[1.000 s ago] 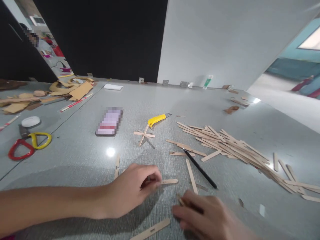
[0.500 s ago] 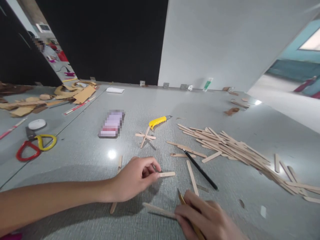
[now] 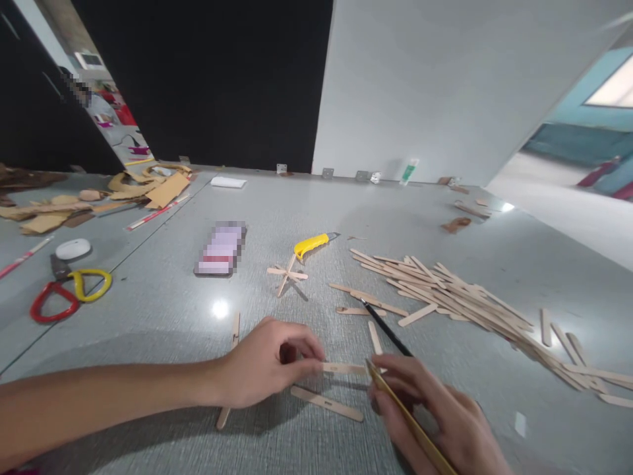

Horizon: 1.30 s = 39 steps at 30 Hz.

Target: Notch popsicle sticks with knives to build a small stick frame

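Observation:
My left hand [image 3: 270,363] pinches one end of a short wooden craft stick [image 3: 343,368] just above the grey table. My right hand [image 3: 435,412] is closed around a yellow-brown pencil [image 3: 410,422], and its fingertips touch the other end of that stick. Another stick [image 3: 326,403] lies flat just below the held one. A third stick [image 3: 224,417] pokes out from under my left hand. A black pencil [image 3: 386,328] lies just behind my right hand.
A big pile of craft sticks [image 3: 459,293] spreads to the right. A small glued stick cross [image 3: 287,273], a yellow utility knife [image 3: 311,245] and a phone [image 3: 220,249] lie mid-table. Red and yellow scissors [image 3: 69,293], cardboard scraps [image 3: 99,198] sit at left.
My right hand let go of the loose stick, which now lies flat, and moved up to touch the stick in my left hand. My left hand shifted slightly toward me.

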### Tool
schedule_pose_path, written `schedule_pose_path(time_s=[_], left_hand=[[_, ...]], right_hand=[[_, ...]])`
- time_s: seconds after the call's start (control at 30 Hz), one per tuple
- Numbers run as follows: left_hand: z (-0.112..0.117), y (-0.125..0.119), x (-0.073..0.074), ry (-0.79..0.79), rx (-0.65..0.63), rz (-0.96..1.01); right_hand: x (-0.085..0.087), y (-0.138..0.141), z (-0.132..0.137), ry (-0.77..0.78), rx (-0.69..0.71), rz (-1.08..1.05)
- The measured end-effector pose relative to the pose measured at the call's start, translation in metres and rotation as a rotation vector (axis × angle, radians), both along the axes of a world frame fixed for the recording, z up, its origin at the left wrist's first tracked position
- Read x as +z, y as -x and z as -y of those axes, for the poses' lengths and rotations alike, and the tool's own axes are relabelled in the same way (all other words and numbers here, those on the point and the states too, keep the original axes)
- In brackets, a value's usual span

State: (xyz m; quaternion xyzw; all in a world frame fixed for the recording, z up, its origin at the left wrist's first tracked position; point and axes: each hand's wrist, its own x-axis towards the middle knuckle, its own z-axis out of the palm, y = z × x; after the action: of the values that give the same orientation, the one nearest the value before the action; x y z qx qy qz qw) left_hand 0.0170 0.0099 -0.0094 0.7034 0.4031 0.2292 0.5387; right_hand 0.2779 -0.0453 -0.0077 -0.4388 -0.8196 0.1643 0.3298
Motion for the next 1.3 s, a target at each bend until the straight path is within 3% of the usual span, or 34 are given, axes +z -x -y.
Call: schedule_pose_path(time_s=[0.17, 0.33, 0.6, 0.9, 1.0, 1.13, 1.3], left_hand=[[0.002, 0.000, -0.006, -0.135, 0.012, -0.017], [0.004, -0.001, -0.011, -0.176, -0.015, -0.092], [0.005, 0.000, -0.015, -0.531, -0.130, -0.095], [-0.002, 0.004, -0.018, -0.527, -0.257, -0.115], [0.001, 0.004, -0.016, -0.541, -0.246, -0.111], [-0.006, 0.009, -0.005, -0.397, -0.178, -0.156], [-0.018, 0.012, 0.002, -0.591, -0.345, -0.279]], right_hand=[[0.001, -0.002, -0.002, 0.117, -0.204, -0.122], [-0.008, -0.012, -0.003, 0.334, -0.165, -0.183], [-0.009, -0.008, -0.014, 0.647, -0.129, -0.492], [-0.008, -0.012, -0.016, 0.693, -0.169, -0.429], [-0.010, -0.012, -0.016, 0.746, -0.169, -0.459], [-0.009, -0.010, -0.018, 0.772, -0.149, -0.463], [-0.005, -0.007, -0.020, 0.767, -0.127, -0.438]])
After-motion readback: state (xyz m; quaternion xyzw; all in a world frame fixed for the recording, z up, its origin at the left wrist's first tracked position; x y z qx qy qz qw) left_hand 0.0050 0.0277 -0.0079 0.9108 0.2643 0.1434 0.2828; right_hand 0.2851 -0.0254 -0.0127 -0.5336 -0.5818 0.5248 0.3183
